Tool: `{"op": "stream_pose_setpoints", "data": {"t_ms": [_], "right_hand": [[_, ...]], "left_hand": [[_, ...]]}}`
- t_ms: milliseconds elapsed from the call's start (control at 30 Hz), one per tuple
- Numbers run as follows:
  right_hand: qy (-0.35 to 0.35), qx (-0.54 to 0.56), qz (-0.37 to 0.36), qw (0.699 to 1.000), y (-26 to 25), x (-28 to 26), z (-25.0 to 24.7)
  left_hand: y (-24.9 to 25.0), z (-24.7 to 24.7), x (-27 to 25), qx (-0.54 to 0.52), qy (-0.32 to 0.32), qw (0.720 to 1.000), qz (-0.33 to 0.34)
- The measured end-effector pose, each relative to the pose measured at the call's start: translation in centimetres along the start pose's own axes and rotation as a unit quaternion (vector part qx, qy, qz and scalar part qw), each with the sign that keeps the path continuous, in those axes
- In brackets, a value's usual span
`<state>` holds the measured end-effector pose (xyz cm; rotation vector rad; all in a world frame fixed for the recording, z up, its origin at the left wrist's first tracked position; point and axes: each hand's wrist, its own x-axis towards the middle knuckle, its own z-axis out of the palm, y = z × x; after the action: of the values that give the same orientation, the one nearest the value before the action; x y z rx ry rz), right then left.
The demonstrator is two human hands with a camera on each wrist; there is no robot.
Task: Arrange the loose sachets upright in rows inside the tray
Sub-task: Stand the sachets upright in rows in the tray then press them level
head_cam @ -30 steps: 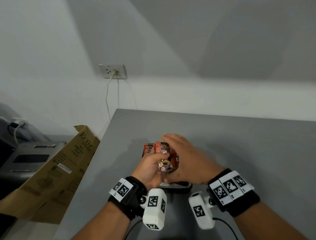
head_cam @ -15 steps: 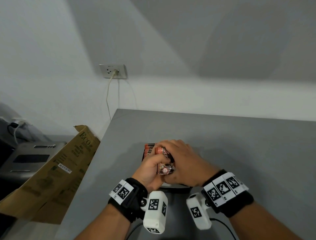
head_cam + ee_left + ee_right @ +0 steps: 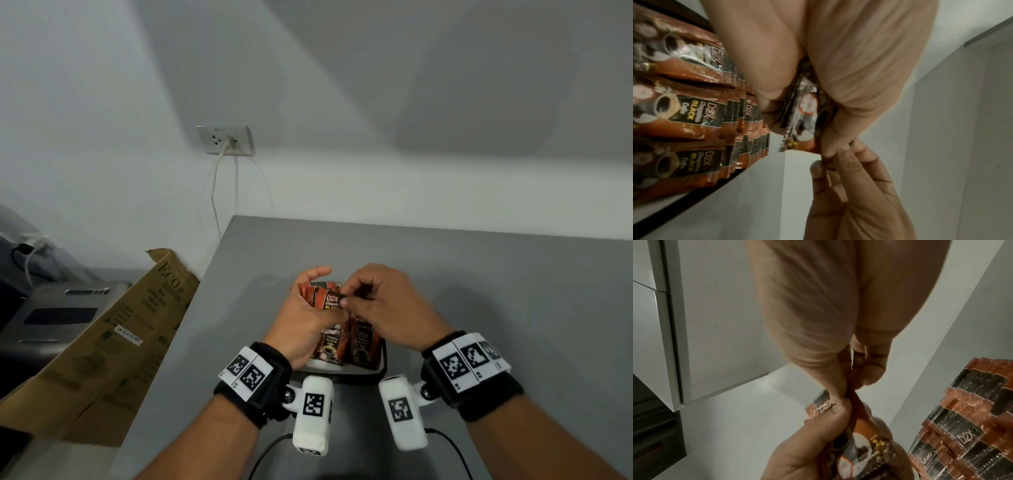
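Note:
A black tray (image 3: 383, 356) near the table's front edge holds rows of brown D2X coffee sachets (image 3: 363, 342) standing upright; the rows fill the left of the left wrist view (image 3: 701, 113). My left hand (image 3: 305, 318) grips a small bunch of loose sachets (image 3: 325, 298) above the tray. My right hand (image 3: 376, 301) pinches the top edge of one sachet in that bunch between thumb and forefinger; the pinch shows in the right wrist view (image 3: 849, 392). The held bunch (image 3: 803, 113) sits between the left thumb and fingers.
The grey table (image 3: 479, 291) stretches to the right and back. A folded cardboard box (image 3: 113, 335) leans at its left edge beside a grey machine (image 3: 58, 311). A wall socket (image 3: 226, 140) with a cord is on the wall behind.
Both hands have lifted from the tray. The left hand now holds the bunch higher, and the right hand has gone from covering the sachets to pinching one at its top.

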<state>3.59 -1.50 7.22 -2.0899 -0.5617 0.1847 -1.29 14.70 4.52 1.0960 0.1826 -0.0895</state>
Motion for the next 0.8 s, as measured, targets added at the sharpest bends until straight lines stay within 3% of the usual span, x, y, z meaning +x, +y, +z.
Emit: {"op": "stream_pose_setpoints", "data": {"t_ms": [200, 400, 600, 700, 800], "right_hand": [[0.020, -0.041, 0.075, 0.996, 3.8, -0.9, -1.3], [-0.127, -0.185, 0.121, 0.967, 7.8, -2.1, 1.9], [-0.079, -0.258, 0.083, 0.959, 9.2, -2.4, 3.3], [-0.062, -0.276, 0.055, 0.958, 9.5, -2.7, 3.5], [-0.004, -0.234, 0.051, 0.971, 8.8, -2.9, 3.0]], "left_hand": [[0.2, -2.7, 0.5, -0.012, 0.094, 0.995, -0.024], [-0.4, -3.2, 0.3, 0.006, 0.097, 0.994, -0.048], [-0.7, -2.9, 0.0, 0.023, 0.081, 0.994, -0.074], [-1.1, -2.9, -0.1, 0.097, 0.083, 0.990, -0.065], [-1.8, -3.0, -0.2, 0.166, 0.082, 0.982, -0.049]]}}
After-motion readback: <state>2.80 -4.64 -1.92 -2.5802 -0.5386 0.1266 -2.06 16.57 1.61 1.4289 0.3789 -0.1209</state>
